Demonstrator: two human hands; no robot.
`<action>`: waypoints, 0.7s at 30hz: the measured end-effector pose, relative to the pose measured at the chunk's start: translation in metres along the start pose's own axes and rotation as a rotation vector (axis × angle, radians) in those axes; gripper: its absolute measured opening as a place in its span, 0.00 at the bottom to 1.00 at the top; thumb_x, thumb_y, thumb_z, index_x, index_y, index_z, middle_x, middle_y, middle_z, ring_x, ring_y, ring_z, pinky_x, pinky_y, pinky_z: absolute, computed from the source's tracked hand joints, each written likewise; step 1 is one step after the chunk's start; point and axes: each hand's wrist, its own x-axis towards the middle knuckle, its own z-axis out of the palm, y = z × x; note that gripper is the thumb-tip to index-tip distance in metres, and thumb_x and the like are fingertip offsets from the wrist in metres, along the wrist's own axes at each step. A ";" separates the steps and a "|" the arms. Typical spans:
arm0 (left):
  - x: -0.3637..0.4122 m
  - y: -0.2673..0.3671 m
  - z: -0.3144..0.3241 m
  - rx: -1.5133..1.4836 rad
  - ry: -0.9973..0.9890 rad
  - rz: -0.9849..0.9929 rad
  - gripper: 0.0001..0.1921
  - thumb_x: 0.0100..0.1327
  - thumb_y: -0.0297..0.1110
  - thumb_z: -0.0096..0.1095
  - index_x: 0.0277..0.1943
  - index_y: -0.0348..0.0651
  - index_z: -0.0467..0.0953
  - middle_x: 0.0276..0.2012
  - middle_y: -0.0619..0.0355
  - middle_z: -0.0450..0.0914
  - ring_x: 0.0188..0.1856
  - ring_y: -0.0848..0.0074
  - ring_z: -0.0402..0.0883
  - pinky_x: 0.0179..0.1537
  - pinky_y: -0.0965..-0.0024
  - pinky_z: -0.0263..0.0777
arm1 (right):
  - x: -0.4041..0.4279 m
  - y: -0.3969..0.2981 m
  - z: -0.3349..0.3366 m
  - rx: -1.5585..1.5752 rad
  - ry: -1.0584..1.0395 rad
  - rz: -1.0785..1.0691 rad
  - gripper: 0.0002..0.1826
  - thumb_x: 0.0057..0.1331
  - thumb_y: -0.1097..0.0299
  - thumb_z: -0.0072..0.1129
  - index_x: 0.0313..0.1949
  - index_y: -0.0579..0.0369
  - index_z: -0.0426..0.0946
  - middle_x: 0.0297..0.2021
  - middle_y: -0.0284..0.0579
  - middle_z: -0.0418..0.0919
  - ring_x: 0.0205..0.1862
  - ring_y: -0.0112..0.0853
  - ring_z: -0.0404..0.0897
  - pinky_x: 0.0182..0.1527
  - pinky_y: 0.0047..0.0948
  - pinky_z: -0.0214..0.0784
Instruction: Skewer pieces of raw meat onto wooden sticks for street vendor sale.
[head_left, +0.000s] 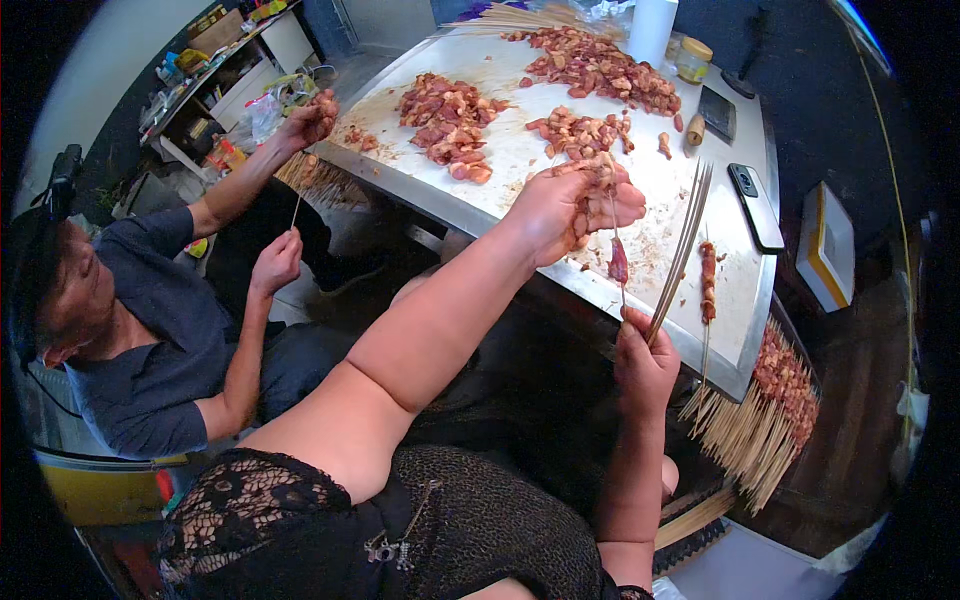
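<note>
My left hand (592, 199), smeared with meat juice, is over the near edge of the metal-rimmed table (420, 196), its fingers around the upper part of a thin skewer and seemingly on meat there. A piece of raw meat (618, 262) is threaded on that skewer below the fingers. My right hand (646, 346) grips the skewer's lower end along with several bare bamboo skewers (684, 247) that fan upward. A loaded meat skewer (708, 281) lies on the table to the right. Beyond my left hand is a small heap of cut meat (581, 133).
Larger meat heaps (450, 124) (600, 67) lie farther back. A phone (756, 206), a wooden-handled cleaver (696, 130) and a jar (693, 60) rest at right. Stacked meat skewers (784, 382) stand below the right corner. A co-worker (150, 300) sits at left, holding a skewer.
</note>
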 end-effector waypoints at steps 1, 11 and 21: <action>0.000 0.000 0.002 0.022 0.028 0.035 0.15 0.68 0.35 0.39 0.48 0.31 0.68 0.39 0.44 0.78 0.43 0.60 0.79 0.49 0.58 0.73 | 0.002 0.001 0.000 -0.004 0.004 -0.016 0.10 0.61 0.75 0.55 0.43 0.63 0.75 0.23 0.28 0.70 0.21 0.14 0.64 0.23 0.12 0.54; 0.003 -0.017 -0.006 -0.117 -0.032 0.221 0.18 0.70 0.37 0.27 0.39 0.38 0.69 0.34 0.53 0.76 0.38 0.71 0.78 0.48 0.61 0.74 | -0.003 0.013 0.004 -0.302 0.067 -0.278 0.09 0.62 0.74 0.55 0.42 0.62 0.77 0.26 0.29 0.72 0.27 0.16 0.67 0.31 0.14 0.60; 0.001 -0.036 0.005 -0.125 -0.350 0.162 0.13 0.65 0.38 0.33 0.32 0.40 0.66 0.29 0.53 0.71 0.33 0.66 0.73 0.50 0.58 0.67 | -0.007 -0.003 0.022 -0.009 0.032 -0.061 0.10 0.63 0.74 0.53 0.43 0.63 0.76 0.25 0.30 0.71 0.25 0.15 0.66 0.27 0.12 0.57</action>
